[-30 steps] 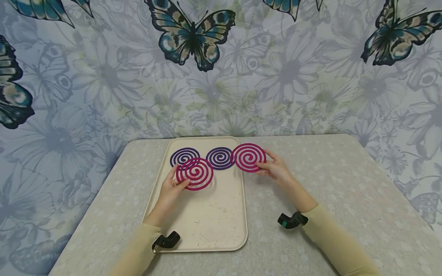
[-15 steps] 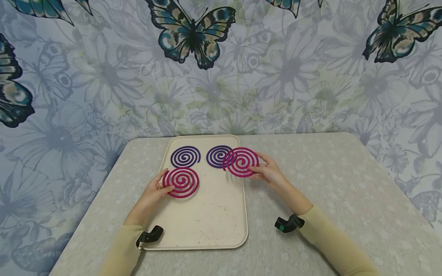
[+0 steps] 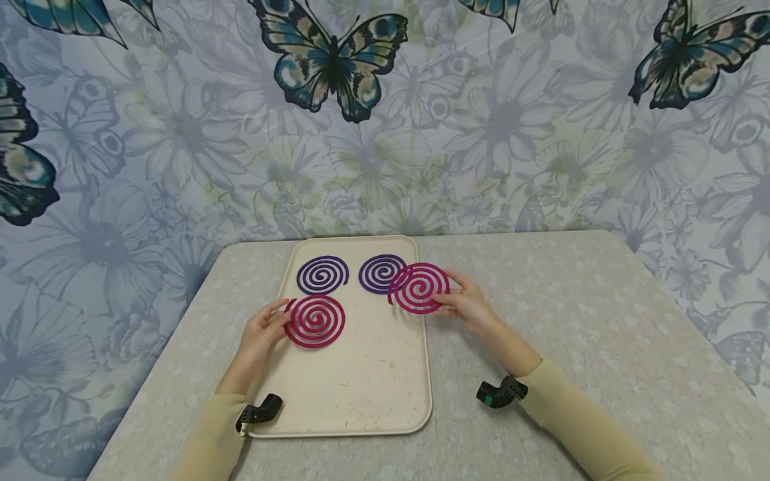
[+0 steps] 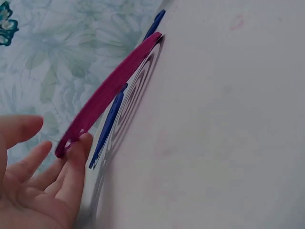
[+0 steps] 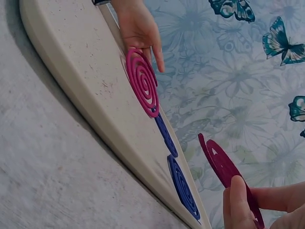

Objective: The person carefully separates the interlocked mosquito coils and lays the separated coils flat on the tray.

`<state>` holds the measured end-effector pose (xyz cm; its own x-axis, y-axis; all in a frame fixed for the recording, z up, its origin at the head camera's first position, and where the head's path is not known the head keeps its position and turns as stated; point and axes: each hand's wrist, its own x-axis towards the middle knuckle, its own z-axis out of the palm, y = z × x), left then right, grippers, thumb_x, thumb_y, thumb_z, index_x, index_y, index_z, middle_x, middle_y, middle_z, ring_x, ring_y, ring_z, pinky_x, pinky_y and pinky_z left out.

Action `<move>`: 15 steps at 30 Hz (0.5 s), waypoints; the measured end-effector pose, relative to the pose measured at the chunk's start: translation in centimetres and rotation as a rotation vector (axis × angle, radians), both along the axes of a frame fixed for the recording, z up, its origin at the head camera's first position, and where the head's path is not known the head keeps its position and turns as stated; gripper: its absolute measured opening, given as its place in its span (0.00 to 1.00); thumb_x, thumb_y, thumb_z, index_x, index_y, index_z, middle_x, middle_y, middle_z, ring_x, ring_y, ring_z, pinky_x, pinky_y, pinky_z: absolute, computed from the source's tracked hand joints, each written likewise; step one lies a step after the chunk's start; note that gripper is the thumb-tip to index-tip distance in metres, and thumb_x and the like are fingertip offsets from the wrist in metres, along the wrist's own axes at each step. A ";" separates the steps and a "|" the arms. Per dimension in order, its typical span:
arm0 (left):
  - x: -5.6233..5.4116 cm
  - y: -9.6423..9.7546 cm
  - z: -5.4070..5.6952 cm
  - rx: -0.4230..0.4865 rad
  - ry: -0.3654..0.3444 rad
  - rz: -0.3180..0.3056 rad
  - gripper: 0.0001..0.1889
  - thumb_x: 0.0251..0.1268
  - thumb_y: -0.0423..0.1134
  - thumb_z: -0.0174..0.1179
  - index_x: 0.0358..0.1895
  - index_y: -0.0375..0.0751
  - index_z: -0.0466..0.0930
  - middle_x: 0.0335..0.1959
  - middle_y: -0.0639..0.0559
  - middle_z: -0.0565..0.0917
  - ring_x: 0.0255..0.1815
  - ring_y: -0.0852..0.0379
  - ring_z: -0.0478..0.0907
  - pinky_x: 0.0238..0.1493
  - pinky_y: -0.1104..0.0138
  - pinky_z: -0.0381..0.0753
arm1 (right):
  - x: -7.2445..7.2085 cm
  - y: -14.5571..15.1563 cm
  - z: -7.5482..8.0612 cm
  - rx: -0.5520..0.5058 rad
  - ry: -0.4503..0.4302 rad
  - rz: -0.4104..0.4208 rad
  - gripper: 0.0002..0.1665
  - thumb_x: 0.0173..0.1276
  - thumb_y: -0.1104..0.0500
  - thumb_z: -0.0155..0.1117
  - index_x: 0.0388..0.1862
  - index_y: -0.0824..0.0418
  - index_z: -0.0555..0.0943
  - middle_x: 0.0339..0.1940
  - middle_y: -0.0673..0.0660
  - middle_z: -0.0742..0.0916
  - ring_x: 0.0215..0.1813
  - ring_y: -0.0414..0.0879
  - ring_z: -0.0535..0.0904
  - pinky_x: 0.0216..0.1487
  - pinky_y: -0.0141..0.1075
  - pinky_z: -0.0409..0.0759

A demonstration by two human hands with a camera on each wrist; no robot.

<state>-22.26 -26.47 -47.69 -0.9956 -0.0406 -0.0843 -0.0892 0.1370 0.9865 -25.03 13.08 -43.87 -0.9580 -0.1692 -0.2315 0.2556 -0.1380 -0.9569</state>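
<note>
My left hand (image 3: 257,341) supports the near-left edge of a pink spiral coil (image 3: 316,319), low over the tray (image 3: 355,407). In the left wrist view the fingers (image 4: 71,179) lie under the edge of the tilted coil (image 4: 102,98), and the thumb stands apart from it. With thumb and fingers my right hand (image 3: 472,304) pinches a second pink spiral coil (image 3: 421,287), raised over the tray's right rim. Two purple spiral coils lie flat at the tray's far end, one on the left (image 3: 322,274) and one on the right (image 3: 382,273), partly covered by the right pink coil.
The cream tray stands on a table with a pale patterned cover (image 3: 541,294). Small dark crumbs are scattered over its near half. A butterfly-printed backdrop (image 3: 385,167) rises behind the table. Each wrist wears a black camera.
Both hands have moved left and toward me, with their pink coils lower. The left coil now sits in front of the left purple one, and the left thumb has come off it.
</note>
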 end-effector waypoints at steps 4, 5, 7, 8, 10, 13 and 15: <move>0.2 0.0 0.4 -0.029 0.030 0.098 0.23 0.70 0.34 0.52 0.65 0.29 0.65 0.30 0.74 0.81 0.34 0.75 0.78 0.38 0.79 0.81 | 0.3 -0.6 -0.4 0.001 0.010 0.030 0.40 0.66 0.72 0.57 0.75 0.64 0.54 0.61 0.77 0.75 0.34 0.40 0.85 0.36 0.33 0.86; 0.3 -0.1 0.5 -0.044 0.034 0.121 0.22 0.70 0.34 0.53 0.64 0.29 0.66 0.29 0.73 0.81 0.33 0.75 0.78 0.36 0.79 0.81 | 0.4 -0.8 -0.5 -0.001 0.008 0.034 0.40 0.66 0.72 0.57 0.74 0.64 0.54 0.60 0.76 0.76 0.34 0.40 0.85 0.35 0.33 0.86; 0.3 -0.3 0.5 -0.100 0.052 0.155 0.20 0.70 0.34 0.53 0.62 0.28 0.69 0.28 0.69 0.83 0.29 0.74 0.79 0.34 0.77 0.82 | 0.5 -1.1 -0.7 -0.003 0.003 0.047 0.40 0.66 0.73 0.57 0.74 0.63 0.54 0.60 0.75 0.77 0.34 0.40 0.85 0.34 0.33 0.86; 0.3 -0.5 0.5 -0.156 0.070 0.174 0.19 0.69 0.34 0.53 0.60 0.29 0.72 0.28 0.65 0.85 0.28 0.74 0.79 0.32 0.77 0.81 | 0.6 -1.3 -0.8 -0.003 0.001 0.049 0.40 0.66 0.73 0.57 0.74 0.64 0.55 0.60 0.75 0.77 0.34 0.40 0.85 0.34 0.33 0.86; 0.4 -0.6 0.4 -0.279 0.111 0.210 0.16 0.69 0.35 0.53 0.55 0.31 0.76 0.29 0.55 0.87 0.25 0.73 0.78 0.28 0.77 0.80 | 0.8 -1.6 -0.9 -0.003 0.001 0.054 0.40 0.65 0.73 0.57 0.74 0.64 0.55 0.57 0.74 0.79 0.35 0.40 0.85 0.34 0.34 0.86; 0.5 -0.8 0.3 -0.437 0.152 0.255 0.13 0.69 0.36 0.52 0.51 0.35 0.80 0.34 0.42 0.88 0.25 0.70 0.77 0.25 0.77 0.76 | 0.9 -2.1 -1.1 -0.004 0.001 0.053 0.39 0.65 0.74 0.56 0.74 0.65 0.56 0.50 0.70 0.84 0.34 0.40 0.85 0.32 0.34 0.86; 0.6 -0.8 0.4 -0.473 0.162 0.271 0.13 0.69 0.36 0.52 0.50 0.37 0.81 0.35 0.39 0.87 0.25 0.68 0.77 0.24 0.77 0.74 | 1.0 -2.4 -1.2 -0.007 0.000 0.061 0.38 0.65 0.74 0.56 0.73 0.65 0.57 0.44 0.65 0.86 0.33 0.40 0.85 0.31 0.34 0.86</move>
